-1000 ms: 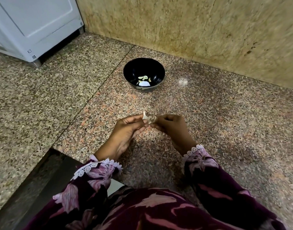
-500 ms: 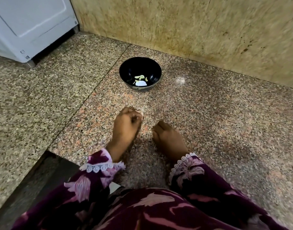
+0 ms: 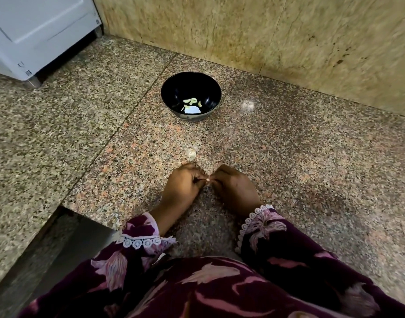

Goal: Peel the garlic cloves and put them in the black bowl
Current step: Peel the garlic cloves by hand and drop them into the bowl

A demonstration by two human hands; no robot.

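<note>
Garlic clove (image 3: 207,179) sits pinched between my two grips, low over the table (image 3: 311,168); left hand (image 3: 182,188) curled on it; right hand (image 3: 234,188) likewise; black bowl (image 3: 190,95) stands beyond, holding peeled cloves (image 3: 192,101).

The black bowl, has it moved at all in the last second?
No. The black bowl sits in the same spot beside the floor seam and below the wall; only the head camera shifted.
</note>
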